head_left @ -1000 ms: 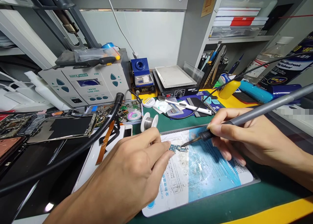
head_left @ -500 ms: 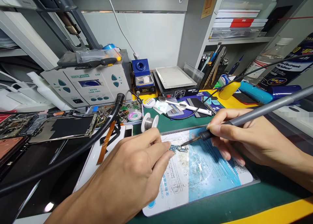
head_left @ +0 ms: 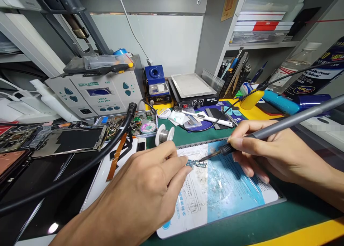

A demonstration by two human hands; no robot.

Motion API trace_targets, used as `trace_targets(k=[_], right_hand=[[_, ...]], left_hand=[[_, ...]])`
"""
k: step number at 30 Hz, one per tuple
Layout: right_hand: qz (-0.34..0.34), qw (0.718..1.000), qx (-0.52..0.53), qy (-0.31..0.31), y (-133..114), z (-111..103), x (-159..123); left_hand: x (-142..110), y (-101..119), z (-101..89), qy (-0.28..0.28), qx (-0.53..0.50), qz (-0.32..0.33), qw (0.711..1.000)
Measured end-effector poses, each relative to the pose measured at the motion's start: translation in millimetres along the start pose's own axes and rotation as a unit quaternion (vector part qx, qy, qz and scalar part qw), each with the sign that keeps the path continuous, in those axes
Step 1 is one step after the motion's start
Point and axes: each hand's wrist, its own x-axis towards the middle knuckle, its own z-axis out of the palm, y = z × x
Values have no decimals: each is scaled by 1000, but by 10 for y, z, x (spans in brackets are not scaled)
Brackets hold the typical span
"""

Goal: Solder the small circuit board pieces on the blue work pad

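Between the fingertips of my left hand (head_left: 150, 181) is the left end of a small blue circuit board (head_left: 197, 163); the fingers cover that end. My right hand (head_left: 258, 149) is closed around the grey handle of a soldering iron (head_left: 285, 122), thumb and forefinger near its black ribbed grip. The iron's tip points down to the left and meets the upper edge of the board, near its right part. Under both lies a blue and white printed pad (head_left: 228, 188) with scuffs and stains.
Just beyond my left hand stands a solder spool (head_left: 163, 134). A thick black hose (head_left: 102, 156) crosses the left side over phone parts. Behind are a hot-air station (head_left: 99, 92), an iron stand (head_left: 155, 77) and a hot plate (head_left: 193, 85). The iron's cable (head_left: 231, 108) arcs over a white brush (head_left: 204, 116).
Both hands keep nearly the same place and hold. The iron's tip looks almost unmoved against the board, with at most a slight shift.
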Motion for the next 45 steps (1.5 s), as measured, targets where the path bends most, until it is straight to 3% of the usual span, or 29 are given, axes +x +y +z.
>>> trace_targets(k=[45], right_hand=[[-13,1000,-3,-14,40,-15,-9]], left_hand=[[14,13,5,14,5,-1,1000]])
